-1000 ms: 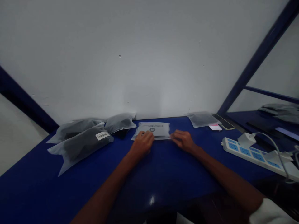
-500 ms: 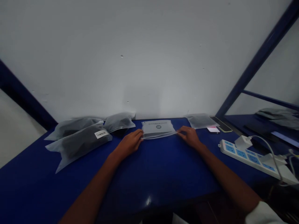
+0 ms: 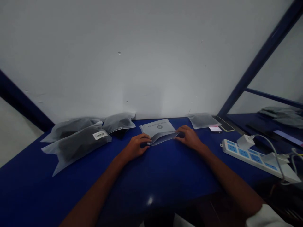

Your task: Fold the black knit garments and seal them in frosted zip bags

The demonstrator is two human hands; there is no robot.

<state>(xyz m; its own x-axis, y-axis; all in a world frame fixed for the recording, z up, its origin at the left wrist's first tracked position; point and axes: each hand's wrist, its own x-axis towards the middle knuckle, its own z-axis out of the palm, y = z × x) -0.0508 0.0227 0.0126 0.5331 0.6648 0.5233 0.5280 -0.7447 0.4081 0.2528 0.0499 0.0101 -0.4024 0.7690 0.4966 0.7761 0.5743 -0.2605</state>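
Hands (image 3: 163, 142) now lifting pouch (image 3: 159, 130) mouth open.

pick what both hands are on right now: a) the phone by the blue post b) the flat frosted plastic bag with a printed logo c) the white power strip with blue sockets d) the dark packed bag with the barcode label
b: the left hand and right hand each grip an end of the flat frosted plastic bag with a printed logo, pulling open its near edge on the blue table.
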